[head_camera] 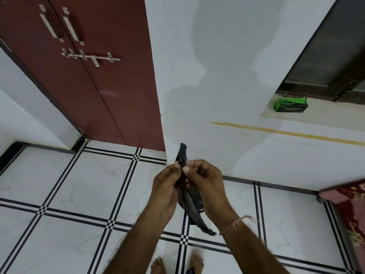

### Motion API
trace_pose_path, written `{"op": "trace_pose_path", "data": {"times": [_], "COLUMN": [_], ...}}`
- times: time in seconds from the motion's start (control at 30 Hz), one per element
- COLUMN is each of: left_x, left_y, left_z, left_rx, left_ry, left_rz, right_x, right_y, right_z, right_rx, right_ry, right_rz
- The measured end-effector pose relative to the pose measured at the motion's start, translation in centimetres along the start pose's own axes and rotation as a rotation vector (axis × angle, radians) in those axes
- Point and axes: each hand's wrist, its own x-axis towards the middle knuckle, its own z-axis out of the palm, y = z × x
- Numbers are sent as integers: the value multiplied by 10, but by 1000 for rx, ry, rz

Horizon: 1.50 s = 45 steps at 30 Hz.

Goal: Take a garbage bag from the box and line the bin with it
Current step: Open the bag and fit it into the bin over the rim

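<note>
A black garbage bag (194, 212), still folded into a narrow strip, is held upright between both hands in front of the white wall. My left hand (166, 186) and my right hand (207, 184) pinch its upper part between thumbs and fingers, with a short end (182, 153) sticking up above them and the long end hanging below the wrists. A dark round rim, possibly the bin (197, 208), shows on the floor behind the hands, mostly hidden. The green garbage bag box (290, 104) lies on the window ledge at upper right.
A dark red double door (94, 80) with a bolt stands at left. White floor tiles with black lines (79, 194) spread below. A red flowered cloth (351, 210) is at the right edge. My bare feet (158, 265) show at the bottom.
</note>
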Motion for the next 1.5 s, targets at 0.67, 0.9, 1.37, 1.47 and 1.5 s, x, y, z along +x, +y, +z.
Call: {"op": "trace_pose_path", "data": {"times": [0.67,0.9,1.37,1.47,1.5], "left_x": [5,4,11,11,11], "left_y": [-10,-13,-5,-4,-5], "left_z": [-4,4,-1,0,0], "left_rx": [256,407,217,215,217], "left_ry": [-28,-18,-48,-73,-77], "left_rz": [157,184,112,104,98], "right_x": [6,8,8,10,11], "right_y": [-8,-9,-10,-7,-6], "right_z": [-2,1,-6,-7,-7], "right_rx": [155,127,264,254,251], "right_ry": [26,77,-11,-44,-40], "right_rz": [57,76,214,219,233]}}
